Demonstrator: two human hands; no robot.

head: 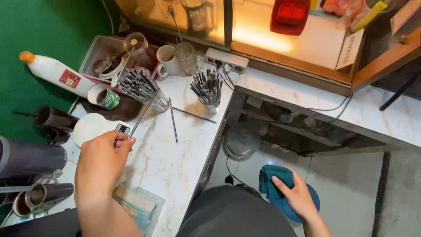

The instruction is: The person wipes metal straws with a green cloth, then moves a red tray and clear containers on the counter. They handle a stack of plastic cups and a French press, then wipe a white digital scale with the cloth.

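The left hand (101,161) has its fingers (125,142) pinched on a thin metal rod (142,115) slanting toward the desk's (175,162) far edge, while the right hand (298,197) grips a teal cloth (274,180) below the desk's near edge.

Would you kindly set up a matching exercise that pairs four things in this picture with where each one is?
Things:
1. metal straw
2. teal cloth
3. white bottle
4. power strip

Places:
A. lying on its side by the green wall
B. at the back edge of the counter
C. pinched in the left hand
D. under the right hand, below the counter

Pairs: 1-C, 2-D, 3-A, 4-B
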